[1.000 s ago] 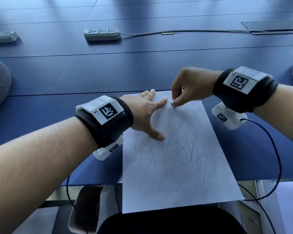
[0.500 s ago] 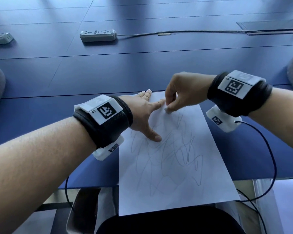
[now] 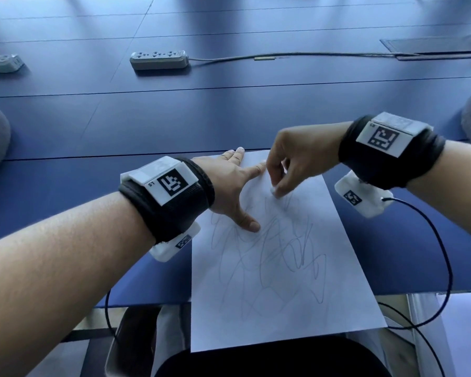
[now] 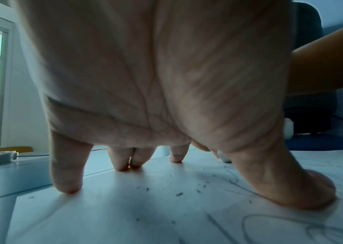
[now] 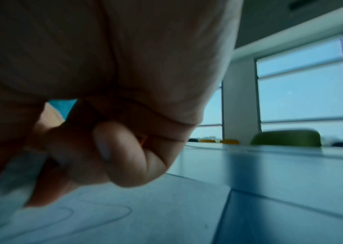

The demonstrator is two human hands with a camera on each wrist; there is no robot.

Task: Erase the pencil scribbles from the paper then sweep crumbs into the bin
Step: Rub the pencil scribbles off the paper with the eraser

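Erasing under way: right hand [image 3: 297, 161] pinches an eraser [image 3: 273, 190] near the paper [image 3: 283, 308]'s far edge (left hand [image 3: 229, 183] spread flat, pinning it); scribbles [image 3: 272, 257] nearer the table's front edge come next.

Open table [image 3: 229, 118] beyond paper [image 3: 269, 308]; power strip [image 3: 159, 60], perhaps chairs, at edges.

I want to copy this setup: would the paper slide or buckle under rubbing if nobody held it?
Probably. The paper looks like one thin loose sheet, likely to slide on the smooth table. The left hand presses it flat. Its near edge overhangs the table, so it may flop.
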